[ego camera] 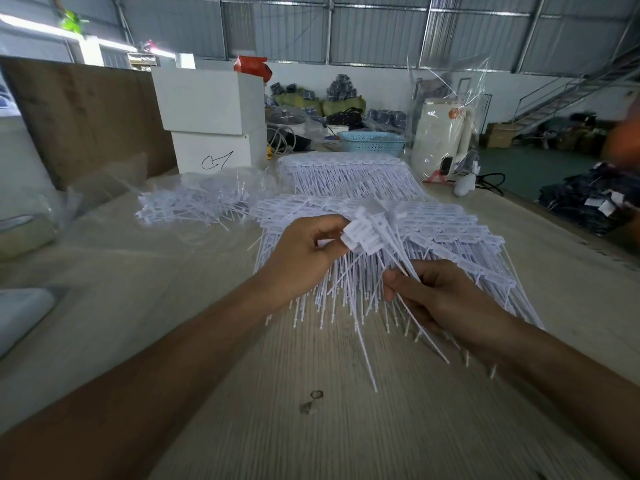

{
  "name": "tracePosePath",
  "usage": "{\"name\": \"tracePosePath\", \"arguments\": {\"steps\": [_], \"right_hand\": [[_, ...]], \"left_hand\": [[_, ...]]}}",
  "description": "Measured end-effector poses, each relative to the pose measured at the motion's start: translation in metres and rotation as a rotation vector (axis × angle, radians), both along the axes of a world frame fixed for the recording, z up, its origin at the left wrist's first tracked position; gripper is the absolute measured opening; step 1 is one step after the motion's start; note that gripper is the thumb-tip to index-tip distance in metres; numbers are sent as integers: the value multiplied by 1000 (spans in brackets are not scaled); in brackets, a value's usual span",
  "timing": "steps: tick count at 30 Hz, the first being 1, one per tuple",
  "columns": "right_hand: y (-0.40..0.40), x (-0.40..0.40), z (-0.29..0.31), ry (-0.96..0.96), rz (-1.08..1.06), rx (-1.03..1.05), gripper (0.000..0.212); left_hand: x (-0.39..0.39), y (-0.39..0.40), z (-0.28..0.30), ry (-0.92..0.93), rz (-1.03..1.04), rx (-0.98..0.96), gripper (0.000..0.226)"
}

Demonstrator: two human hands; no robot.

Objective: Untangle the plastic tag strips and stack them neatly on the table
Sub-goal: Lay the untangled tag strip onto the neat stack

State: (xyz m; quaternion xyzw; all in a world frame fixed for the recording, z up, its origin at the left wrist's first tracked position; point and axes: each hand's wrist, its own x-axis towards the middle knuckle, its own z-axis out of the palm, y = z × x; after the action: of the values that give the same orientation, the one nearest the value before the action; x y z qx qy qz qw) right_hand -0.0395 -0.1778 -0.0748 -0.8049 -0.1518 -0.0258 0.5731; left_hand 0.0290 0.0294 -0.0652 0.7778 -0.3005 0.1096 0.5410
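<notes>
On the wooden tabletop lies a neat stack of tag strips; above it, the left hand pinches a small bunch by its heads while the right hand grips its tails.

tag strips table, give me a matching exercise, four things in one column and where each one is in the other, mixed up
Things:
1. held bunch of tag strips
2. tangled strips in clear bag
3. blue basket
4. white boxes

Places:
A. stacked at the table's far left
B. far end of the table, behind the neat stacks
C. between both hands
D. lying left of the neat stacks

Pairs: 1-C, 2-D, 3-B, 4-A
</notes>
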Motion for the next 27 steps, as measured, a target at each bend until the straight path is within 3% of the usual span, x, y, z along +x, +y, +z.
{"name": "tracePosePath", "arguments": {"steps": [6, 10, 16, 23, 27], "right_hand": [[2, 1, -2, -19, -27, -69, 47], [2, 1, -3, 31, -33, -35, 41], [0, 1, -2, 6, -53, 43, 37], [7, 2, -1, 0, -78, 123, 36], [9, -1, 1, -41, -81, 80, 36]], "left_hand": [[3, 3, 3, -253, 64, 196, 17], [6, 6, 0, -317, 120, 275, 18], [2, 3, 2, -153, 106, 51, 13], [-9, -11, 4, 144, -17, -392, 25], [-12, -16, 1, 224, -71, -508, 23]]}}
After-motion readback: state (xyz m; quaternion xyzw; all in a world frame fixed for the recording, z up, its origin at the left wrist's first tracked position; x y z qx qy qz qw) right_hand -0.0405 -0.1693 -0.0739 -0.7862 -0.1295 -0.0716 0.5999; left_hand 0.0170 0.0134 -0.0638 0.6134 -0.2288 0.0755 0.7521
